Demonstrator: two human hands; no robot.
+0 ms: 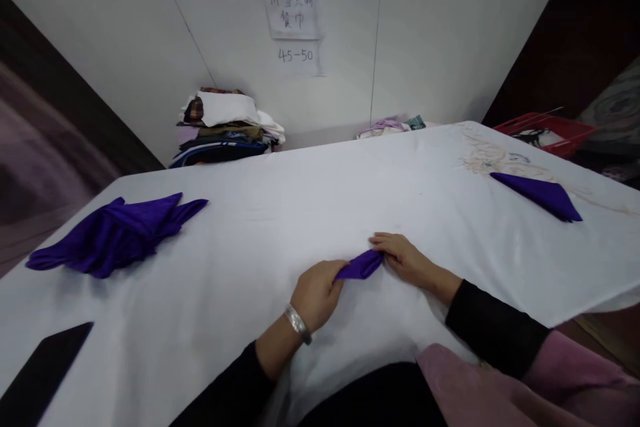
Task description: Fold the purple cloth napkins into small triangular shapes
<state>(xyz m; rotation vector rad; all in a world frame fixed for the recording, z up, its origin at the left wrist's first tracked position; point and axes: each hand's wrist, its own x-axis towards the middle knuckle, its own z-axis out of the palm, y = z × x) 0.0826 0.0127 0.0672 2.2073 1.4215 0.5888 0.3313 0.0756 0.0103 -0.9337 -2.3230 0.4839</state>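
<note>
Between my two hands is a small folded purple napkin (363, 265), held just over the white-covered table (235, 320). My left hand (319, 293), with a silver bracelet at the wrist, is closed on the napkin's left end. The fingers of my right hand (400, 257) pinch its right end. A crumpled heap of purple napkins (123, 230) lies to the left. On the right rests another purple napkin (543, 195), folded into a narrow pointed shape. The parts of the held napkin under my fingers are hidden.
At the back edge, a stack of folded clothes (225, 127) stands against the wall, with a smaller cloth pile (387, 127) further right. A red basket (560, 137) sits beyond the right corner. A flat black object (47, 373) lies front left. Paper signs (295, 20) hang on the wall.
</note>
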